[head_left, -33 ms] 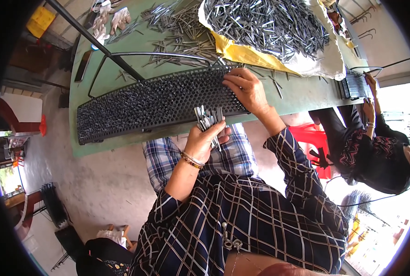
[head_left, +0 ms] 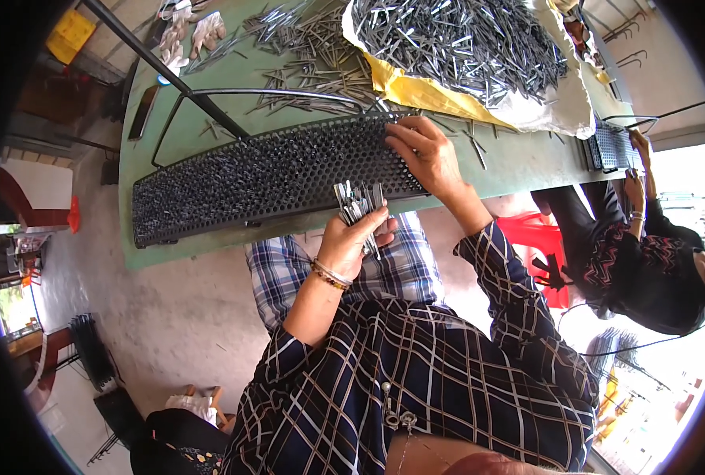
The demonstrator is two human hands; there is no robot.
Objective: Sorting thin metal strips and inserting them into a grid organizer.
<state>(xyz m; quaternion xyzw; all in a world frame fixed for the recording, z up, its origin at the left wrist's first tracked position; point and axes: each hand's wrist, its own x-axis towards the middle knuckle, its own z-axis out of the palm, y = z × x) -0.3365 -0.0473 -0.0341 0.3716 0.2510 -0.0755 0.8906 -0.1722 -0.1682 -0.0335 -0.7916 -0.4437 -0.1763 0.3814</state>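
Observation:
A bundle of thin grey metal strips (head_left: pixel 355 203) is gripped in my left hand (head_left: pixel 351 244), their ends fanning up past the thumb and fingers. This hand is just in front of a long black rack full of round holes (head_left: pixel 376 166). At the rack's right end, my right hand (head_left: pixel 431 158) rests over the holes with thumb and fingers drawn together at the far edge. Whatever those fingertips hold, if anything, is hidden. Metal pieces crowd the rack's left and middle holes; open holes show toward the right.
Beyond the rack, a large heap of metal strips (head_left: pixel 455 47) lies on a white and yellow sack (head_left: pixel 439 99). Loose strips (head_left: pixel 313 67) and gloves (head_left: pixel 207 33) lie on the green table (head_left: pixel 210 103). A black bar (head_left: pixel 162 67) slants across. A co-worker (head_left: pixel 645 269) works at another rack, right.

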